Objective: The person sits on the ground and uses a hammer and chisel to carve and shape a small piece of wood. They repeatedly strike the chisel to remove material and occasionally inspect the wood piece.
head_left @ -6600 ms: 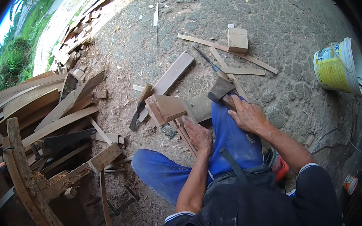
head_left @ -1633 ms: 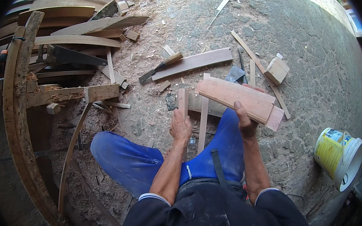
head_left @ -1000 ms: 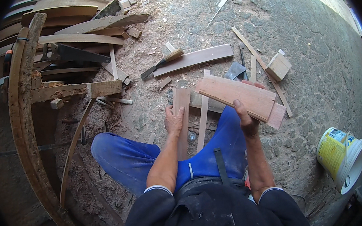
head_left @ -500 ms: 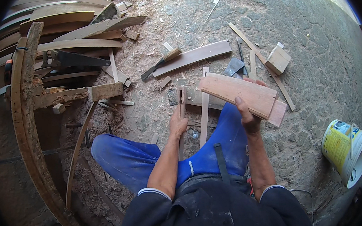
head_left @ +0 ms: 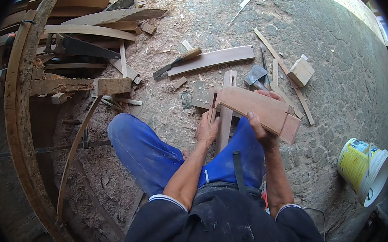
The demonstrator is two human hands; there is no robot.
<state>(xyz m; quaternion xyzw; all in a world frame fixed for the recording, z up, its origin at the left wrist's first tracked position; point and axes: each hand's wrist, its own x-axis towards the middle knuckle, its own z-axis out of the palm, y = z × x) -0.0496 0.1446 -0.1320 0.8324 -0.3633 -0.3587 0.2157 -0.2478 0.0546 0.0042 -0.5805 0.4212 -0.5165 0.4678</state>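
Observation:
My right hand [head_left: 265, 132] grips a flat pinkish wooden board [head_left: 255, 106], its thumb on top and fingers behind. A narrower tongue [head_left: 290, 129] projects from the board's right end. Closed round a narrow slotted piece of wood [head_left: 213, 101] is my left hand [head_left: 207, 128]. The slotted end stands right beside the board's left end; whether they touch I cannot tell. Another slotted wooden piece [head_left: 225, 122] rests between my legs, partly hidden by the board. Beyond my hands, a chisel [head_left: 177, 62] with a wooden handle lies across a pale plank [head_left: 218, 60].
A hatchet head [head_left: 255, 74], a long thin strip [head_left: 284, 76] and a wood block [head_left: 301, 71] lie ahead on the right. A white and yellow bucket [head_left: 363, 171] tilts at the right. On the left stand a curved wooden frame [head_left: 19, 122], a handsaw [head_left: 81, 48] and stacked timber [head_left: 89, 31].
My left hand has brought the slotted piece rightward, up to the board's left end. The board in my right hand has shifted slightly down and is tilted a little more. The view has shifted too.

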